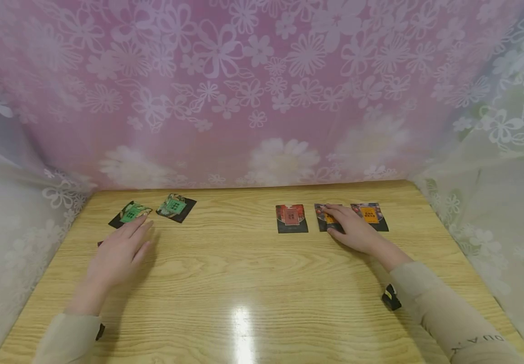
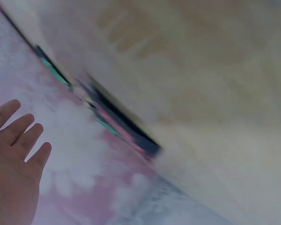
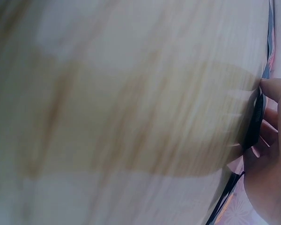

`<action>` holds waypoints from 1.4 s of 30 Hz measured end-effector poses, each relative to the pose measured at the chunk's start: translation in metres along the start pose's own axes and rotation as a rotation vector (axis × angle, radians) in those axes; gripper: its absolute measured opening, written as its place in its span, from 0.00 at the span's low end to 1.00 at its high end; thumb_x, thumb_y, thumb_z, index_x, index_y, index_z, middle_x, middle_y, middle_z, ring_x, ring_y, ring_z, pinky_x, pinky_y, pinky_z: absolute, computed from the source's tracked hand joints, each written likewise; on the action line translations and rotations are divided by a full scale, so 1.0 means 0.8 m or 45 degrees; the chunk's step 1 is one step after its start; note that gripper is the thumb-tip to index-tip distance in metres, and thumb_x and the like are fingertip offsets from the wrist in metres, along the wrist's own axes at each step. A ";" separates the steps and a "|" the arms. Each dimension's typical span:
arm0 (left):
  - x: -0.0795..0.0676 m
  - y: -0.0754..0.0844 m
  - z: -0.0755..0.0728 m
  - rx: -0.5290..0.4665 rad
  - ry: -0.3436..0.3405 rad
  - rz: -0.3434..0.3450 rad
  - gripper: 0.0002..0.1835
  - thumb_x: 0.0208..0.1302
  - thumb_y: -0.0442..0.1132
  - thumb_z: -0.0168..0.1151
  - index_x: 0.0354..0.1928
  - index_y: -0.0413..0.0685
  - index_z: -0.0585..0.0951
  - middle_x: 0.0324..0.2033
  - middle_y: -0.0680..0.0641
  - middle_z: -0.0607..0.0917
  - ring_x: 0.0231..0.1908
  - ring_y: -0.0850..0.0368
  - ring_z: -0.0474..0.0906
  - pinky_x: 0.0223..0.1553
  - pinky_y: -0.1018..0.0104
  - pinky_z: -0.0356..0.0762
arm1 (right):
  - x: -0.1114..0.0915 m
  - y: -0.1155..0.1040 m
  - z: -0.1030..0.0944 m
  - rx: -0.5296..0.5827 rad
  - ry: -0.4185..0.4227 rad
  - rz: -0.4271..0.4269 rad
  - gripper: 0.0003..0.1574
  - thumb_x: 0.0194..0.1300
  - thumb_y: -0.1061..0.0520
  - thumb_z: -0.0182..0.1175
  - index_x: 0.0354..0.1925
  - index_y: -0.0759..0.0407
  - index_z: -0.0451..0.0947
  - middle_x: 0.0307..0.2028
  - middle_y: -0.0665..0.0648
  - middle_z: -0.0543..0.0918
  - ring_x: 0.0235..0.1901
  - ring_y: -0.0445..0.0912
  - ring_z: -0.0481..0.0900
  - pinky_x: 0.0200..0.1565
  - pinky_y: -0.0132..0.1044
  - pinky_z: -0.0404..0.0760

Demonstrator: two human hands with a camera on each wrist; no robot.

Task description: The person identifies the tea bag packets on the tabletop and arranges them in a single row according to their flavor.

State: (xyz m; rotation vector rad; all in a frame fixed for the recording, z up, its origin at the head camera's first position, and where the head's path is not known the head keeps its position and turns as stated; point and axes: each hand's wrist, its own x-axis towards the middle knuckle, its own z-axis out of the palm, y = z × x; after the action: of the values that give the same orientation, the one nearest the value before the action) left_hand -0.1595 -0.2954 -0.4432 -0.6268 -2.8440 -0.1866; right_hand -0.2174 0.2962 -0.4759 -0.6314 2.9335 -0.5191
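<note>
My left hand point(image 1: 118, 253) is over the left of the table, fingers extended, in front of a flat packet with a green label point(image 1: 131, 214). In the left wrist view that hand point(image 2: 16, 159) has straight, spread fingers with nothing between them. A dark packet corner point(image 1: 100, 243) peeks out beside it; the rest is hidden. Another green-labelled packet point(image 1: 177, 208) lies tilted to its right. On the right side, my right hand point(image 1: 352, 230) holds a dark packet with an orange label point(image 1: 330, 218), fingers on its top and thumb near its lower edge. The hand partly covers it.
A red-labelled packet point(image 1: 291, 219) lies left of the right hand, and another orange-labelled packet point(image 1: 371, 216) lies partly behind that hand. The wooden table point(image 1: 225, 263) ends at a flowered pink curtain point(image 1: 252, 101). Black wrist gear point(image 1: 391, 297) shows by the right sleeve.
</note>
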 end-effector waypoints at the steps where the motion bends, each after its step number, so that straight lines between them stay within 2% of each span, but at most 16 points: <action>1: -0.005 -0.006 0.002 -0.007 0.016 -0.007 0.29 0.74 0.39 0.65 0.73 0.35 0.74 0.72 0.29 0.73 0.69 0.27 0.73 0.67 0.31 0.73 | 0.000 0.000 0.000 0.000 -0.002 0.002 0.41 0.80 0.51 0.60 0.83 0.58 0.59 0.81 0.69 0.60 0.78 0.72 0.59 0.75 0.76 0.62; 5: -0.023 -0.029 0.009 -0.030 0.028 -0.038 0.28 0.72 0.35 0.67 0.71 0.32 0.75 0.69 0.26 0.75 0.65 0.25 0.75 0.65 0.30 0.74 | 0.002 0.001 0.000 -0.001 -0.006 0.008 0.42 0.80 0.51 0.59 0.83 0.57 0.59 0.81 0.69 0.60 0.78 0.72 0.59 0.75 0.75 0.62; 11: -0.047 -0.053 0.014 0.006 -0.012 -0.064 0.27 0.69 0.34 0.68 0.67 0.29 0.77 0.65 0.23 0.78 0.63 0.23 0.76 0.63 0.29 0.76 | 0.003 0.000 0.000 0.012 -0.007 0.000 0.42 0.80 0.52 0.60 0.83 0.57 0.59 0.81 0.69 0.60 0.78 0.71 0.59 0.75 0.75 0.62; 15: -0.057 -0.065 0.013 0.027 -0.060 -0.082 0.28 0.69 0.34 0.69 0.67 0.28 0.77 0.65 0.23 0.77 0.62 0.22 0.77 0.61 0.28 0.77 | 0.005 0.000 0.001 0.004 -0.004 0.002 0.42 0.80 0.51 0.60 0.83 0.58 0.58 0.81 0.69 0.60 0.78 0.71 0.59 0.75 0.74 0.62; 21: -0.065 -0.077 0.010 0.070 -0.184 -0.105 0.29 0.70 0.37 0.69 0.67 0.27 0.77 0.65 0.23 0.78 0.62 0.22 0.77 0.63 0.28 0.76 | 0.006 0.001 0.001 0.000 -0.009 0.005 0.42 0.80 0.50 0.59 0.83 0.59 0.58 0.81 0.69 0.60 0.79 0.71 0.59 0.76 0.74 0.62; 25: -0.064 -0.079 0.010 0.070 -0.228 -0.110 0.29 0.71 0.38 0.68 0.68 0.28 0.76 0.66 0.24 0.78 0.62 0.22 0.77 0.63 0.28 0.76 | 0.005 0.002 -0.001 -0.002 -0.002 0.003 0.42 0.80 0.51 0.59 0.83 0.60 0.58 0.81 0.69 0.60 0.78 0.72 0.59 0.75 0.74 0.62; 35: -0.056 -0.068 0.012 0.078 -0.256 -0.103 0.30 0.73 0.41 0.66 0.70 0.29 0.75 0.68 0.24 0.76 0.64 0.23 0.75 0.65 0.29 0.75 | 0.004 -0.001 0.001 0.006 0.005 0.002 0.42 0.80 0.50 0.60 0.82 0.60 0.59 0.81 0.70 0.60 0.78 0.72 0.60 0.75 0.75 0.63; 42: -0.047 -0.050 0.017 0.091 -0.223 -0.048 0.30 0.72 0.42 0.67 0.69 0.30 0.76 0.67 0.26 0.77 0.65 0.25 0.76 0.66 0.31 0.76 | 0.001 0.002 0.003 0.013 -0.002 0.015 0.42 0.80 0.51 0.60 0.83 0.59 0.59 0.81 0.69 0.59 0.79 0.71 0.59 0.76 0.74 0.61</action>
State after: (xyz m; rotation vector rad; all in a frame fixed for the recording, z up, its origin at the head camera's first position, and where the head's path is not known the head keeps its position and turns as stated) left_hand -0.1461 -0.3444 -0.4686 -0.6027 -3.0167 -0.0375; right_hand -0.2182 0.2962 -0.4787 -0.6121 2.9290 -0.5319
